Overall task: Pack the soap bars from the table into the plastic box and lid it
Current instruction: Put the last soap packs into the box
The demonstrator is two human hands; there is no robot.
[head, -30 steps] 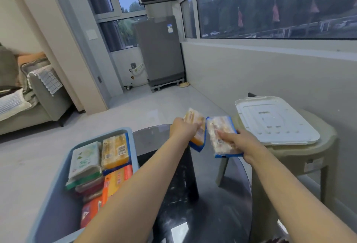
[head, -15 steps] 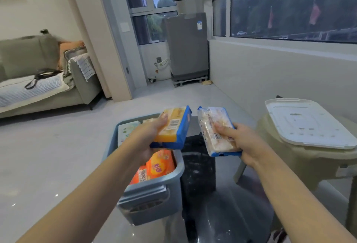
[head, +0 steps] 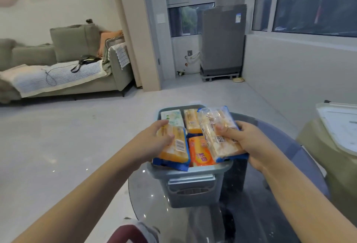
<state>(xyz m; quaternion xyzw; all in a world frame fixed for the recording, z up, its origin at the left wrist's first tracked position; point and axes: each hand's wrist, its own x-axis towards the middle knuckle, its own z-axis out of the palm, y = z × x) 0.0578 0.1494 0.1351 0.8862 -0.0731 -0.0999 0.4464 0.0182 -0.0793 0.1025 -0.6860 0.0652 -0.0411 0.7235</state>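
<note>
Head view, one frame. Grey-blue plastic box [head: 190, 173], open-topped, latch handle on its near wall, standing on a round dark glass table [head: 251, 213].

Left hand [head: 152, 140]: fingers and thumb curled round an orange soap bar [head: 173, 147] in a clear wrapper with blue ends. A white barcode label faces up on it; its small print is too blurred to read. The bar lies tilted over the box's near left corner, its blue end overhanging the rim.

Right hand [head: 249, 142]: thumb on top, fingers beneath, gripping a pale soap bar [head: 218, 132] in a clear, blue-edged wrapper. It carries a small square code and lines of print, illegible. It sits over the box's right side.

Contents visible between the two: an orange-wrapped bar [head: 201, 154] with large yellow characters that cannot be made out; a yellow bar [head: 192, 121] at the far end with a small label; a white-and-green pack [head: 172, 117] at the far left.

White lid [head: 340, 127] off the box, resting on a beige stool [head: 328, 157] well to the right.

Surroundings: grey-green sofa [head: 63, 63] at left; grey washing machine [head: 222, 40] by the window, bearing a small blue-and-white sticker, unreadable.
</note>
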